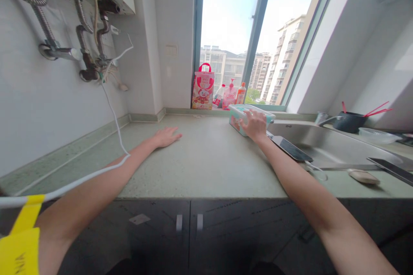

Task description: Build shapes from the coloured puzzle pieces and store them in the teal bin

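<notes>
My left hand (pixel 166 136) lies flat on the pale green countertop (pixel 200 159), fingers stretched out, holding nothing. My right hand (pixel 254 124) reaches far forward and rests over the near corner of a light teal plastic box (pixel 237 116) with a clear lid. Its fingers curl over the box's top edge. The box stands at the back of the counter next to the sink's left rim.
A steel sink (pixel 325 146) with a tap lies to the right, a dark phone (pixel 290 148) on its rim. A red gift bag (pixel 203 87) and bottles (pixel 229 94) stand at the window. A white cable (pixel 112 120) hangs from wall pipes. A dark pot (pixel 350 121) holds red chopsticks.
</notes>
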### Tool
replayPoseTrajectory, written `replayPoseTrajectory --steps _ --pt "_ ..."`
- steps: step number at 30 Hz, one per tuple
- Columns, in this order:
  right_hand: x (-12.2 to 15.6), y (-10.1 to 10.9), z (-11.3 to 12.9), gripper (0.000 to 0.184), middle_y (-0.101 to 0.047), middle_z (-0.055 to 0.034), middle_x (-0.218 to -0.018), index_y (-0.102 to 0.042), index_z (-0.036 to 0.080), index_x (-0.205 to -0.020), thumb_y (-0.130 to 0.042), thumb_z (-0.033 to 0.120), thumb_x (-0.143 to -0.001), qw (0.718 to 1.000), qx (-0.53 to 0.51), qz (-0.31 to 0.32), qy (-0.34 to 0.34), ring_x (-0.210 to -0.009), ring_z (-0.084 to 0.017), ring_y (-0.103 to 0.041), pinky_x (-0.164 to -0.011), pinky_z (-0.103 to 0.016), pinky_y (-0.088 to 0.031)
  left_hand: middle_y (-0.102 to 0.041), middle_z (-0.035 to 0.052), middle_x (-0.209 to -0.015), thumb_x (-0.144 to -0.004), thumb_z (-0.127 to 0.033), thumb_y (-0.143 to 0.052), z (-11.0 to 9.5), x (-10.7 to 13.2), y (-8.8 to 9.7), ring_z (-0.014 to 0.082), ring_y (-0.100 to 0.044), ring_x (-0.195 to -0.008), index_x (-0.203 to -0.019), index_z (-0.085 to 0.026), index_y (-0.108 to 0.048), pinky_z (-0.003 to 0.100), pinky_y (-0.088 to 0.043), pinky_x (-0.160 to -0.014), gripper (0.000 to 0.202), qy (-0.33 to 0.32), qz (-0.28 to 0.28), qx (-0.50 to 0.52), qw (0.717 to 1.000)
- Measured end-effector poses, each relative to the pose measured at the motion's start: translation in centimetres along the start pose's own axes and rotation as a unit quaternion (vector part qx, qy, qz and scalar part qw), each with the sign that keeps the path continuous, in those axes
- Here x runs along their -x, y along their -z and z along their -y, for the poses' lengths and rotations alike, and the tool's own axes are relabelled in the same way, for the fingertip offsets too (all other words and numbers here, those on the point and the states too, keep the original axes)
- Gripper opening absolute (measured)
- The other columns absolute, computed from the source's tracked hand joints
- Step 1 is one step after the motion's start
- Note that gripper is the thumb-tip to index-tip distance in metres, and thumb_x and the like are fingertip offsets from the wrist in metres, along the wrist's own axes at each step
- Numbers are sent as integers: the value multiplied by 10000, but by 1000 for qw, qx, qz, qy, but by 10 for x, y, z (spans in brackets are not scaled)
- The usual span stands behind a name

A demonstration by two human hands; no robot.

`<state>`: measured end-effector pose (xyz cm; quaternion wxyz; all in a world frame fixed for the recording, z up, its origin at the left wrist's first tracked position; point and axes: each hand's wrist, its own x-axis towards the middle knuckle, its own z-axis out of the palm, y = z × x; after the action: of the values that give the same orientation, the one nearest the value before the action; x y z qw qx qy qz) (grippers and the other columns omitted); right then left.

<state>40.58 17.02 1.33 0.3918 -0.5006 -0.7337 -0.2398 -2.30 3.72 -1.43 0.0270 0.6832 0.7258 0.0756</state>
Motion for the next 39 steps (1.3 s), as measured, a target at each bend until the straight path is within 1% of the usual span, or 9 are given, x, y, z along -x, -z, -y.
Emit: replayPoseTrajectory --steps 5,8,10,12,15,18,24,31,39 --pt "8 -1 3 602 -408 -220 -1654 -550 175 -1503 -611 412 -952 1000 0 -17 21 -1526 -428 -353 -1261 -705 -173 -356 158 -1723 -961 -781 -240 3 -3 -2 364 -310 -1597 -1670 -185 -373 559 -253 -1273 935 -13 1 -20 1000" --pt "8 0 7 559 -361 -170 -1701 -572 203 -1490 -605 296 -939 993 -44 -4 106 -1591 -380 -282 -1295 -677 -145 -391 157 -1705 -958 -788 -246 5 -5 -2 365 -340 -1581 -1643 -191 -426 533 -283 -1263 926 -21 0 -32 999" --pt "10 -3 13 519 -373 -135 -1706 -609 218 -1462 -587 260 -945 981 -90 21 169 -1588 -341 -313 -1315 -623 -170 -407 163 -1694 -956 -788 -254 6 -7 -3 368 -360 -1570 -1636 -188 -439 532 -300 -1254 926 -24 -1 -35 999" --pt "14 -11 22 467 -448 -113 -1669 -651 235 -1428 -569 282 -971 963 -147 88 207 -1539 -308 -413 -1308 -556 -260 -411 170 -1690 -953 -787 -261 7 -8 -3 367 -370 -1564 -1634 -182 -442 536 -305 -1251 929 -23 -2 -35 999" --pt "23 -28 37 444 -589 -117 -1560 -693 244 -1403 -555 408 -1014 920 -203 268 200 -1455 -296 -536 -1247 -484 -395 -411 169 -1691 -952 -786 -270 7 -9 -4 366 -367 -1566 -1636 -189 -439 541 -303 -1251 924 -23 -2 -33 999" --pt "27 -42 46 538 -609 -129 -1541 -664 217 -1460 -523 519 -1038 896 -208 357 161 -1487 -306 -509 -1256 -461 -378 -409 170 -1691 -954 -784 -268 7 -9 -4 363 -359 -1570 -1638 -188 -435 548 -296 -1254 922 -23 -2 -31 999" --pt "26 -49 42 574 -599 -122 -1555 -665 211 -1461 -526 569 -1034 894 -227 355 151 -1488 -300 -508 -1267 -436 -358 -406 169 -1694 -954 -796 -265 6 -8 -4 356 -354 -1573 -1640 -196 -433 526 -287 -1260 927 -21 0 -30 999" --pt "27 -51 40 502 -635 -100 -1517 -692 248 -1417 -561 540 -1031 896 -241 344 147 -1457 -298 -546 -1246 -459 -396 -359 166 -1721 -946 -811 -269 8 -9 -5 363 -307 -1598 -1650 -205 -419 526 -262 -1272 940 -16 5 -23 1000" --pt "24 -44 37 432 -670 -81 -1476 -719 264 -1372 -592 480 -1020 889 -260 346 148 -1420 -299 -587 -1233 -468 -421 -417 165 -1689 -946 -785 -287 3 -5 -1 366 -363 -1565 -1628 -208 -447 517 -308 -1243 907 -21 1 -25 999"
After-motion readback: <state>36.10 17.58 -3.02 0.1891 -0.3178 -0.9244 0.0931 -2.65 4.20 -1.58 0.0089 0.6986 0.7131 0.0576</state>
